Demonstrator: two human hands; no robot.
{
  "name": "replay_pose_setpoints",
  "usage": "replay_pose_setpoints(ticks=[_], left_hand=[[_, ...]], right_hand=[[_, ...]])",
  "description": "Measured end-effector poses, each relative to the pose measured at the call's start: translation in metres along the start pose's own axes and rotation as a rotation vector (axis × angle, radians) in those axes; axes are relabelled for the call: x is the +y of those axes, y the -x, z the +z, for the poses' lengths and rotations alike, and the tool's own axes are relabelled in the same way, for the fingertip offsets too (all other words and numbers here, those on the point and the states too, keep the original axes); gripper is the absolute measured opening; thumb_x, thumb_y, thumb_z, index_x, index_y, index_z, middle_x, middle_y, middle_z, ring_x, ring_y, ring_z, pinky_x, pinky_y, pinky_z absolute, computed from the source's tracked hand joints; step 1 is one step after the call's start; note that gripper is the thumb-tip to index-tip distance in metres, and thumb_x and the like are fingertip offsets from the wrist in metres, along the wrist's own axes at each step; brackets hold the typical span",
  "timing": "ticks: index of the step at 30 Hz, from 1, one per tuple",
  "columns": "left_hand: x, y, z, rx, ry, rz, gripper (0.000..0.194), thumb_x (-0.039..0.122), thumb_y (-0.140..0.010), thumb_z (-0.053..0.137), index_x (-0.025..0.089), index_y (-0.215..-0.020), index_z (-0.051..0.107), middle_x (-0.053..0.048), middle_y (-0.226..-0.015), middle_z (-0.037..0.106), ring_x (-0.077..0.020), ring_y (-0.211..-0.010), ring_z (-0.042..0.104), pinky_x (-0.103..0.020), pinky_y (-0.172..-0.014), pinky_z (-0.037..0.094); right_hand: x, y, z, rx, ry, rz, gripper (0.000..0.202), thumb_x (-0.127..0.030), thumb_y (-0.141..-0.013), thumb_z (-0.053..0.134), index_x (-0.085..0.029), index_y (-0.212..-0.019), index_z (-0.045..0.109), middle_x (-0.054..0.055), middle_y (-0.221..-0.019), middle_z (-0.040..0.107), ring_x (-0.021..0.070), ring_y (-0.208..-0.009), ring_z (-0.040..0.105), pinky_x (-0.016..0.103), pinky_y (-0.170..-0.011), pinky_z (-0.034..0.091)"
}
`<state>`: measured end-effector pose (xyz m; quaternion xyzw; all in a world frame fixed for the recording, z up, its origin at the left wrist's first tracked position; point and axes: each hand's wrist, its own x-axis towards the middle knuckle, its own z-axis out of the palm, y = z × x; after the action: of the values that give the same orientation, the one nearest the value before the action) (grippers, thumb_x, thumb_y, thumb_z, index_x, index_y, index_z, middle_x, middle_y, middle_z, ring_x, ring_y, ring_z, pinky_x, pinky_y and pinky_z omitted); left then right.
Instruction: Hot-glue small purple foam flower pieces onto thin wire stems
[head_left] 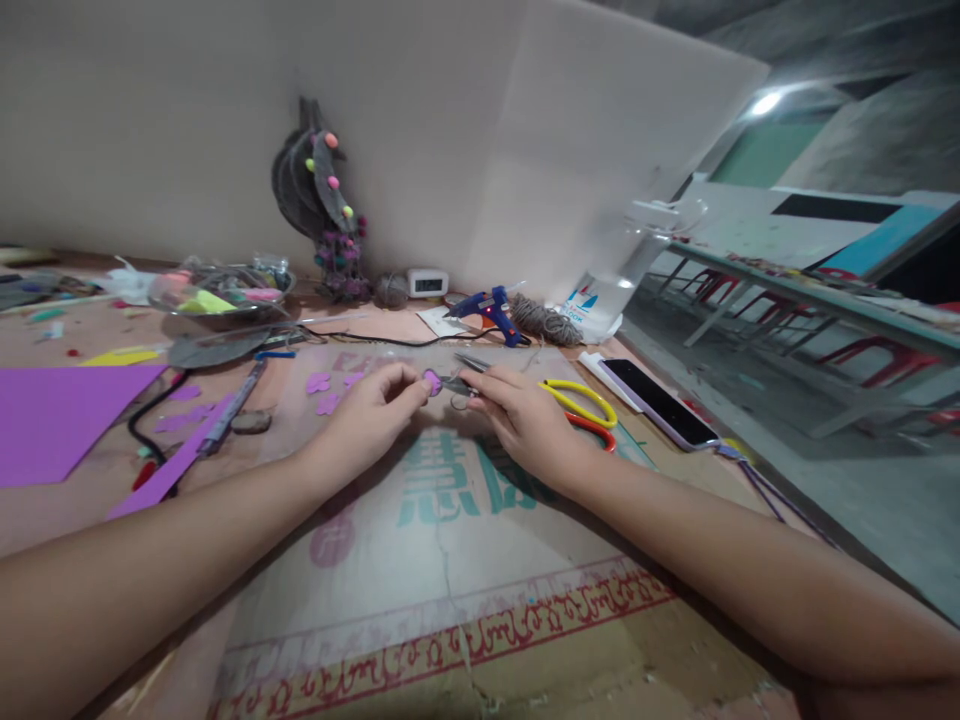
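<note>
Between the thumb and fingertips of my left hand (375, 405) is a small purple foam cutout (432, 382). My right hand (529, 420) is closed, its fingertips pinching a small dark metal tool (453, 386) whose tip meets the cutout. Fingers cover most of that tool, so its kind is unclear. Just past the right hand are scissors with yellow and orange handles (581, 398); metal blades (471, 362) show beyond the fingers, partly hidden. Several purple flower cutouts (327, 404) lie left of the left hand.
A blue glue gun (491, 310) stands behind the hands, near grey yarn (546, 322) and a white digital clock (428, 283). On the right is a phone (660, 402). Purple sheets (67, 420), a pen (234, 410) and a bowl of craft bits (225, 312) occupy the left.
</note>
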<state>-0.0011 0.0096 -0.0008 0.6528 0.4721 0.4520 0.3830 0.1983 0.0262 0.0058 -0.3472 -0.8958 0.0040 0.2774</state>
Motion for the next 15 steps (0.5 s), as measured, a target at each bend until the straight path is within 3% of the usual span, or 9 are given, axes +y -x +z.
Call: replay_pose_setpoints(ticks=[15], left_hand=[[0.0002,0.0002,0.0003,0.002,0.009,0.002,0.021,0.036,-0.083,0.052,0.018,-0.071,0.055,0.002,-0.065,0.052,-0.0143,-0.064,0.049,-0.026,-0.059,0.038]], right_hand=[[0.0003,0.0009,0.0011,-0.014,0.007,0.015,0.033,-0.026,-0.094,0.043,-0.016,-0.122,0.055,0.009,-0.090,0.061,0.0187,-0.082,0.056,0.032,-0.071,0.047]])
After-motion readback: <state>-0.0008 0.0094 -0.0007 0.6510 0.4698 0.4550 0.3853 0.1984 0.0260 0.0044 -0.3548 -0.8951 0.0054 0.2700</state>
